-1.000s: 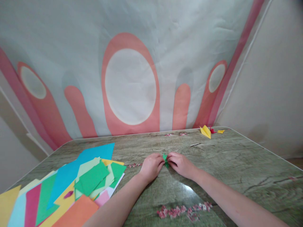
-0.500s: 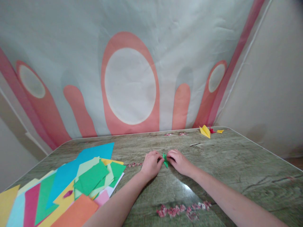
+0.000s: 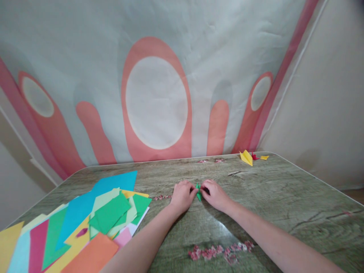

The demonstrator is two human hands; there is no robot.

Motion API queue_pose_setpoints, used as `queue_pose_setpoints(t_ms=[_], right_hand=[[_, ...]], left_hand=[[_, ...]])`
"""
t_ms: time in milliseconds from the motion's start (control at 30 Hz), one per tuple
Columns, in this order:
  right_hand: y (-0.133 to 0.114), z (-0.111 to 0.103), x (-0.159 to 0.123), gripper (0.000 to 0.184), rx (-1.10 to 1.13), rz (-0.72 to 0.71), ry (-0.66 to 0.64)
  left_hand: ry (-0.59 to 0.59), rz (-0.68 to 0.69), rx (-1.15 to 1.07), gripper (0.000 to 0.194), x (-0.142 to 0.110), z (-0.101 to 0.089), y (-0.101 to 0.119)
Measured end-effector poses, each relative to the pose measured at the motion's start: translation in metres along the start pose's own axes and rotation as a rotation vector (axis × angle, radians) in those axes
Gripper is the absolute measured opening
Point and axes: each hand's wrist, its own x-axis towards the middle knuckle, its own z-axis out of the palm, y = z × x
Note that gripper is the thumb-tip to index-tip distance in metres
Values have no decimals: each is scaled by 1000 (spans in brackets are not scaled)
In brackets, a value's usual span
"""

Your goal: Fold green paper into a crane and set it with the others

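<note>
A small folded green paper piece (image 3: 198,194) is pinched between my two hands at the middle of the table. Its pointed ends stick out toward the far and near sides. My left hand (image 3: 183,195) grips its left side with thumb and forefinger. From the right, my right hand (image 3: 214,194) pinches the other side in the same way. The fingertips cover the middle of the folded paper, so its exact shape is partly hidden.
Overlapping coloured sheets (image 3: 110,216) are heaped on the left of the wood-grain table (image 3: 284,197). A yellow paper plane (image 3: 246,157), a small red folded piece (image 3: 254,156) and a small yellow one (image 3: 264,157) lie at the far right edge. A printed curtain (image 3: 199,76) hangs behind.
Both hands have stayed around the green paper with small finger movements. The paper now looks narrower, its points closer in line. The heap of sheets is unchanged.
</note>
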Motion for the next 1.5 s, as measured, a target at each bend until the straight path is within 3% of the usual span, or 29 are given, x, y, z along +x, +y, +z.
queue_pose_setpoints(t_ms=[300, 633, 1133, 1500], right_hand=[[0, 2, 3, 11, -10, 18, 4], [1, 1, 6, 10, -46, 46, -19], [5, 4, 5, 7, -32, 81, 5], [5, -4, -1, 11, 68, 7, -19]], left_hand=[[-13, 46, -86, 12, 1, 1, -10], [-9, 27, -84, 20, 4, 1, -8], [19, -21, -17, 16, 2, 3, 0], [34, 60, -18, 20, -2, 1, 0]])
